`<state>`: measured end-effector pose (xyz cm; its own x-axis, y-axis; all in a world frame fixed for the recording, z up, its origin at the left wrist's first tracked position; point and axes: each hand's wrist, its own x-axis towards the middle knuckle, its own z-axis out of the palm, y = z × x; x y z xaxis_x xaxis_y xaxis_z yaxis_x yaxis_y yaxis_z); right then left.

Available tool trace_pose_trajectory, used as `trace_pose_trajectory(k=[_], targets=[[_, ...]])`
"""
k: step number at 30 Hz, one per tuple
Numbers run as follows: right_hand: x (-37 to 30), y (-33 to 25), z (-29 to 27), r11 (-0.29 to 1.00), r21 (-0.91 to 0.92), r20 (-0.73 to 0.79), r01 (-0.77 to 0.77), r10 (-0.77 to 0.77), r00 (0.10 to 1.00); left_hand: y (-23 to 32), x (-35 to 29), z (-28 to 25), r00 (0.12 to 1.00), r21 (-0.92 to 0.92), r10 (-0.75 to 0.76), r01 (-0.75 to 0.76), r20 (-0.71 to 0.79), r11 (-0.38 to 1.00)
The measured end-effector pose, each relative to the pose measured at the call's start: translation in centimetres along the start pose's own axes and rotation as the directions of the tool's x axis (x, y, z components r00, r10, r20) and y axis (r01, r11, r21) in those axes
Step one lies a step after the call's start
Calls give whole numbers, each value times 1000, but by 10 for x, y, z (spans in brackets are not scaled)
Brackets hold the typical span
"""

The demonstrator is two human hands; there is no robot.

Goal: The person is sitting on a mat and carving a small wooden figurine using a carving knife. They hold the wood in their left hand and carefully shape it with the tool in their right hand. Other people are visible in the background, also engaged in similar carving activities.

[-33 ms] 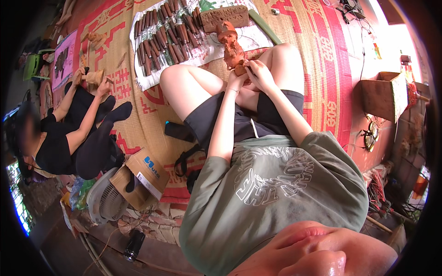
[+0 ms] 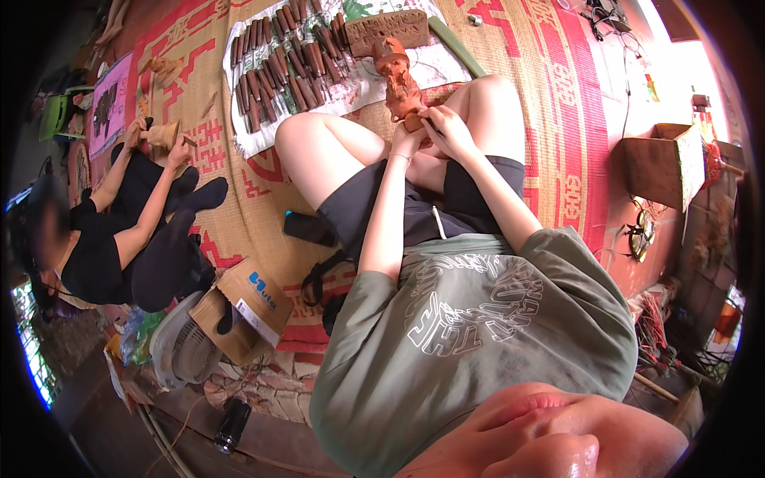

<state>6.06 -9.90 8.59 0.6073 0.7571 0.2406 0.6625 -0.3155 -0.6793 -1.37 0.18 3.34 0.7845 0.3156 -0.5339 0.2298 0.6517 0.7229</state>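
Observation:
A carved reddish-brown wooden figurine (image 2: pixel 402 92) lies between my knees, its top end toward the mat and its round base toward me. My left hand (image 2: pixel 408 142) is closed around the base end. Close beside it my right hand (image 2: pixel 448 130) is pinched at the base, with a slim dark tool, mostly hidden by the fingers. Just beyond, several wooden-handled carving tools (image 2: pixel 291 60) lie in rows on a white cloth (image 2: pixel 249 143). A carved wooden block (image 2: pixel 388 30) rests at the cloth's far side, by the figurine's top.
A green bar (image 2: pixel 458 49) lies right of the cloth on the red and tan mat (image 2: pixel 550 159). By my left thigh is a phone (image 2: pixel 309 229). To the left another person (image 2: pixel 103 239) holds a pale wooden carving (image 2: pixel 162 135). A cardboard box (image 2: pixel 259 299) and a wooden box (image 2: pixel 665 163) stand nearby.
My right fingers have shifted slightly at the figurine's base, and the dark tool shows less. The figurine has moved very little.

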Motion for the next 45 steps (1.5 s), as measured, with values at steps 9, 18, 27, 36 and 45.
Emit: trace_pose_trajectory(k=[9,18,27,36,45], targets=[[5,6,0,996,4,11,85,-86,996,-11,8,-4,999,107,29,-32,28,994],[8,3,-3,997,-28,-12,71,-72,997,-11,6,-3,996,186,85,-89,27,979],[5,1,-5,985,-127,85,115,-105,991,-6,4,0,987,386,157,-161,43,908],[8,-2,-1,976,-131,25,172,-170,985,-14,9,-2,991,429,126,-99,-36,898],[1,23,-5,810,543,-201,-223,383,901,-19,18,-5,988,275,38,4,-147,961]])
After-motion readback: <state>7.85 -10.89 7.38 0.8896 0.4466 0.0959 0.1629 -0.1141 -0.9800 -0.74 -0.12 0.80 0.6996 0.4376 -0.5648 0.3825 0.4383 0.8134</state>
